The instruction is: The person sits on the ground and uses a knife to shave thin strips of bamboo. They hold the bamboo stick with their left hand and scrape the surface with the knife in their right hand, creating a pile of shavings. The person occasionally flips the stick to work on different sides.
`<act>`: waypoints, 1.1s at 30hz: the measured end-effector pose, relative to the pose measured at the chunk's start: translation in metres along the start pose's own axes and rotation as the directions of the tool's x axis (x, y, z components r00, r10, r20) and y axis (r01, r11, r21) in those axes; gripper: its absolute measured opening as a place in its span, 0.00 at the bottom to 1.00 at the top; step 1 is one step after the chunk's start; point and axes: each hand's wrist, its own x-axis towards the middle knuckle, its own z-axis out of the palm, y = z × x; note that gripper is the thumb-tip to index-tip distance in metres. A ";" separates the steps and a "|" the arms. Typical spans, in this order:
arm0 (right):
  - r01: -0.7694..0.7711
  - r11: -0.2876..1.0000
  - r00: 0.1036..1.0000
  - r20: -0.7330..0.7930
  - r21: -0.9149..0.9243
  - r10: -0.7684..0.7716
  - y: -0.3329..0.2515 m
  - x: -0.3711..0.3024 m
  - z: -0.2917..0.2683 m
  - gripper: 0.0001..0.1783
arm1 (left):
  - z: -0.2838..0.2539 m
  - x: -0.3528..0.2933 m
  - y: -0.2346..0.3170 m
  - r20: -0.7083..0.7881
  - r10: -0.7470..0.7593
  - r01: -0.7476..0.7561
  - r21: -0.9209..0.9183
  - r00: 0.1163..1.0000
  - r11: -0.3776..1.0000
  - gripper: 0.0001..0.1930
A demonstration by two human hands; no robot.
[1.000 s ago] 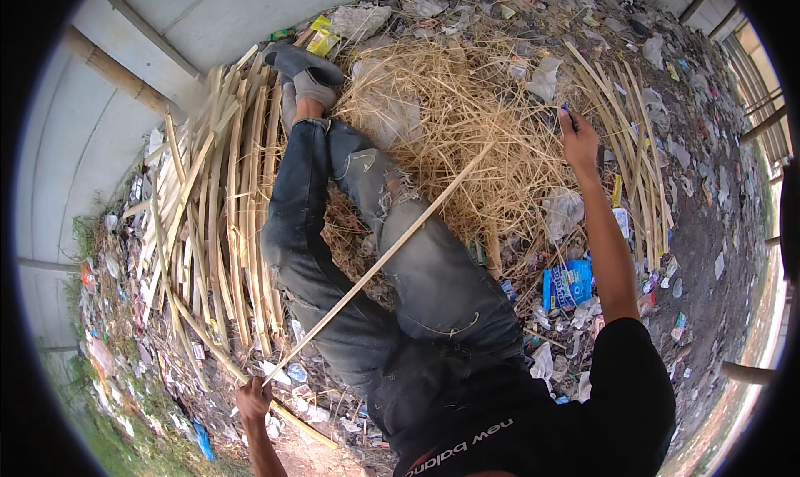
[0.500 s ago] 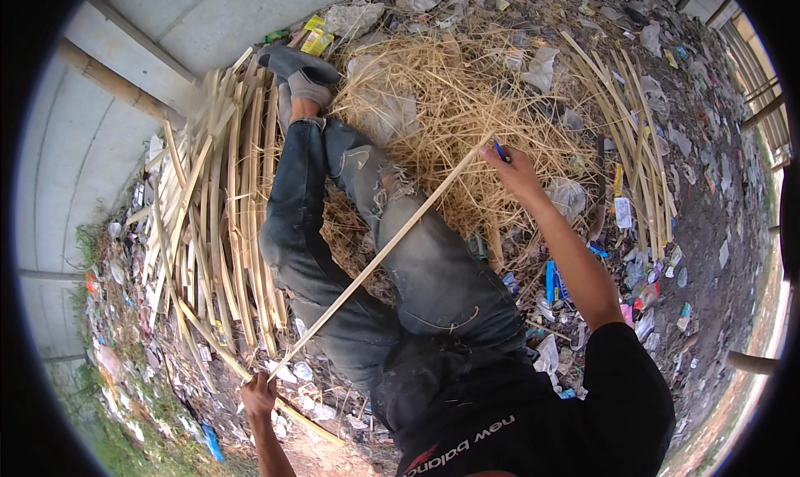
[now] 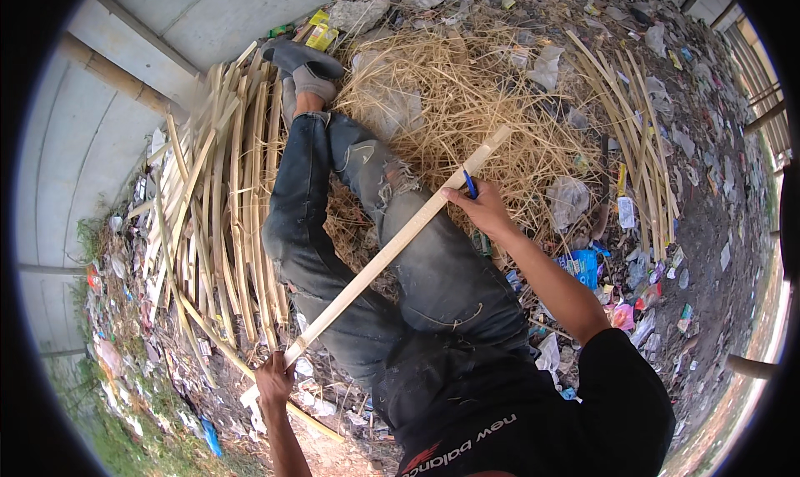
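A flat, pale bamboo strip slants across my thighs, its broad face turned up. My left hand is closed round its lower part, with a short end showing past the fingers. Higher up the strip, my right hand grips the opposite edge, and the far end sticks out beyond it. A slim blue pen-like tool juts from between the right fingers; its exact kind is too small to tell.
Many split bamboo strips lie left of my legs, and a smaller bundle lies at right. Thin shavings are heaped beyond my knees. Litter covers the ground around me. A grey panel wall stands at far left.
The strip has turned from its narrow edge to its broad face. My right hand has come down and left along it, and my left hand has shifted slightly up and right.
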 end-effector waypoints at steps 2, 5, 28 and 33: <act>-0.001 0.997 1.000 0.028 -0.080 0.004 -0.014 -0.013 0.006 0.24 | 0.000 0.012 0.018 0.016 0.017 -0.016 -0.052 1.000 0.999 0.18; 0.113 0.939 0.993 0.018 -0.323 -0.113 -0.027 -0.023 0.007 0.27 | -0.010 0.033 0.047 0.036 0.024 -0.019 -0.153 0.999 0.988 0.17; 0.379 0.526 0.921 0.255 -0.762 -0.295 0.003 0.003 -0.022 0.32 | -0.058 0.061 0.092 0.080 -0.043 0.065 -0.297 0.996 0.953 0.21; -0.061 0.601 0.947 -0.237 -0.797 -0.218 0.032 0.074 -0.118 0.35 | -0.071 0.066 0.097 0.130 -0.014 0.056 -0.324 0.991 0.944 0.25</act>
